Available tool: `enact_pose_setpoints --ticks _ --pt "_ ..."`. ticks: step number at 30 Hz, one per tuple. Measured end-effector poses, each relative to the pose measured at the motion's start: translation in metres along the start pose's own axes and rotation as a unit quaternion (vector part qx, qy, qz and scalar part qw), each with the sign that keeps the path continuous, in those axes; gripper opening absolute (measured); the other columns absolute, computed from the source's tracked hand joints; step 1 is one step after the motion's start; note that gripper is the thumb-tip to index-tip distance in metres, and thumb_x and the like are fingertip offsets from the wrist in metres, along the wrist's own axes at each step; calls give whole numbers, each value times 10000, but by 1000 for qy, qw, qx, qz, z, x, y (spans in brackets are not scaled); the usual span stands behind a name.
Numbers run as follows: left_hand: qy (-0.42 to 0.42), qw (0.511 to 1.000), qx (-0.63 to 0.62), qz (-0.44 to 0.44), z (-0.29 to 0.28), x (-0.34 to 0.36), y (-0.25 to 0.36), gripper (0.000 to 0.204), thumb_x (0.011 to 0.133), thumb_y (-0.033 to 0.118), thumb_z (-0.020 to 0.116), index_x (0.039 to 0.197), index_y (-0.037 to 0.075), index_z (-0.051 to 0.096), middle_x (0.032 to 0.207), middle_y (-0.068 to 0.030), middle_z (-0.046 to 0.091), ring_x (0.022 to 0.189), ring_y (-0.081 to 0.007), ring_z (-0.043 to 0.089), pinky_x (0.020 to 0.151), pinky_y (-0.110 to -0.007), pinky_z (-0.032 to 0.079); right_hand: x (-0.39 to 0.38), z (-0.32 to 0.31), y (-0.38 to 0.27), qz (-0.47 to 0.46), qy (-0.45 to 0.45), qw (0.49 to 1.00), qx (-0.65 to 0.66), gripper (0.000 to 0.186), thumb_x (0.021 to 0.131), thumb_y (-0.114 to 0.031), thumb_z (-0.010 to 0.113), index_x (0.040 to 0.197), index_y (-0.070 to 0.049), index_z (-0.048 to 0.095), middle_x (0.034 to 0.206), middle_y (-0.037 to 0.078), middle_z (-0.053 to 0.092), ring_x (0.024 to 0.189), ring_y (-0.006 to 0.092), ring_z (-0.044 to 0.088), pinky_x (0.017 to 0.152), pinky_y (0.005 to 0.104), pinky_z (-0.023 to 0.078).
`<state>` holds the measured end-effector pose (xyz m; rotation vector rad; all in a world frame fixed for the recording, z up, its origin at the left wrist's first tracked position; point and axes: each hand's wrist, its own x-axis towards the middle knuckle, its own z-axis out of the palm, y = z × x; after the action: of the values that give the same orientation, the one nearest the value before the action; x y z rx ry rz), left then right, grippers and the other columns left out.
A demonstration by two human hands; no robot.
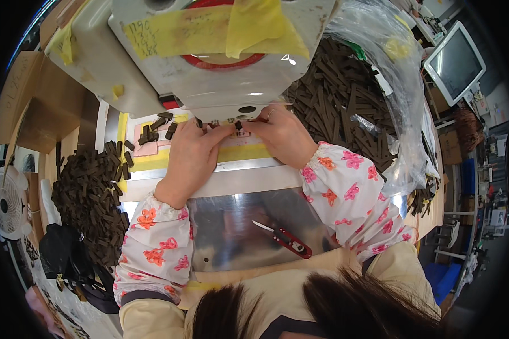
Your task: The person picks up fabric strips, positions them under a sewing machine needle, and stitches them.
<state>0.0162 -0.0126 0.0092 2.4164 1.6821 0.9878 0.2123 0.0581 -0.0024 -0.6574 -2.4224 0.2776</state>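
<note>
Under the head of a white sewing machine (pixel 226 85), both of my hands work close to the needle area. A small dark brown fabric piece (pixel 238 125) sits between my fingertips. My left hand (pixel 195 152) is closed, its thumb and index finger reaching to the left side of that piece. From the other side, my right hand (pixel 285 135) pinches it, fingers partly hidden under the machine head. Several short folded brown pieces (pixel 148 134) lie just left of my left hand. Red-handled thread snips (pixel 291 244) rest on the shiny metal plate (pixel 226 226) nearer my body.
A heap of short brown pieces (pixel 90 198) covers the table's left side. Longer brown strips (pixel 345 96) fill a clear plastic bag (pixel 404 113) at the right. Cardboard boxes (pixel 51 107) and a white fan (pixel 8 203) stand left; a screen (pixel 455 62) stands far right.
</note>
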Motion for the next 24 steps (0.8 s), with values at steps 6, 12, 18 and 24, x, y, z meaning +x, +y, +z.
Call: enact_pose_setpoints --ticks 6,12,18,24 --pt "-5 1000 5 -9 1 -1 -3 276 734 4 589 962 127 686 806 -108 578 774 -289 530 711 -396 418 4 3 0 -29 14 999 0 198 684 -41 588 868 -20 658 902 127 595 869 286 575 740 358 486" --pt "-4 992 106 67 -1 4 1 321 719 39 564 997 158 670 827 -90 610 794 -275 544 718 -394 425 5 2 0 -20 24 999 3 176 688 -25 571 844 -1 646 915 128 601 883 286 579 744 365 489" --pt "-4 994 88 69 0 6 1 309 699 40 568 975 141 661 828 -79 614 797 -265 547 714 -391 430 4 2 -8 3 15 1000 -21 138 676 -37 571 796 -20 635 932 107 610 873 270 579 738 359 479" --pt "22 998 39 39 3 1 -3 293 703 23 568 974 88 658 776 -87 586 777 -266 539 715 -369 432 4 1 -7 -38 33 991 -121 113 687 -99 572 780 -90 635 918 25 617 857 176 568 772 331 404"
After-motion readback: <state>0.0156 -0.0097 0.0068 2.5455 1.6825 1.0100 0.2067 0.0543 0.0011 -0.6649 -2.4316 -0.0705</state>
